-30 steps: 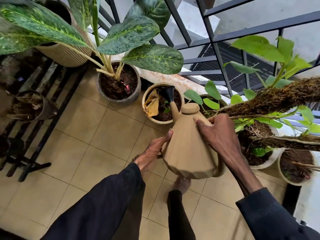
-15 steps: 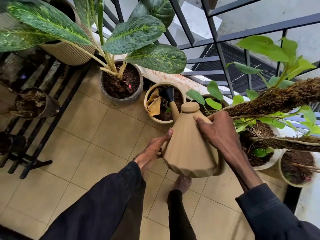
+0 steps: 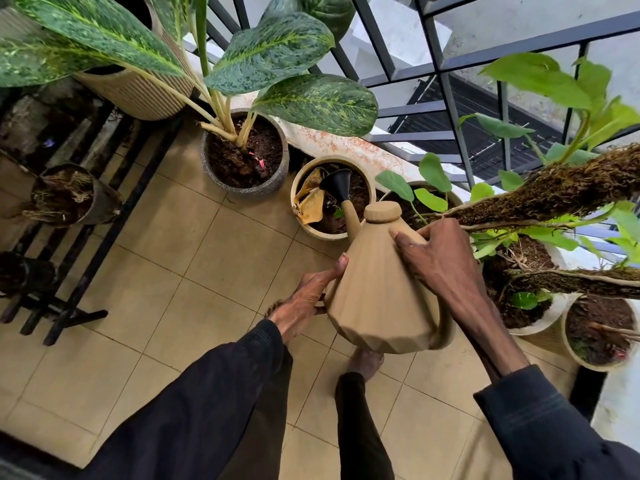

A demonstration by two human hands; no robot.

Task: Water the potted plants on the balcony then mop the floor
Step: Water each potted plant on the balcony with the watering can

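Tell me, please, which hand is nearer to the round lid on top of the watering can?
Right. The right hand lies on the watering can just below its lid, fingertips close beside it. The left hand sits lower, on the can's opposite side.

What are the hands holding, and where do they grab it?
The tan watering can: left hand on its lower side, right hand spread over its upper slope.
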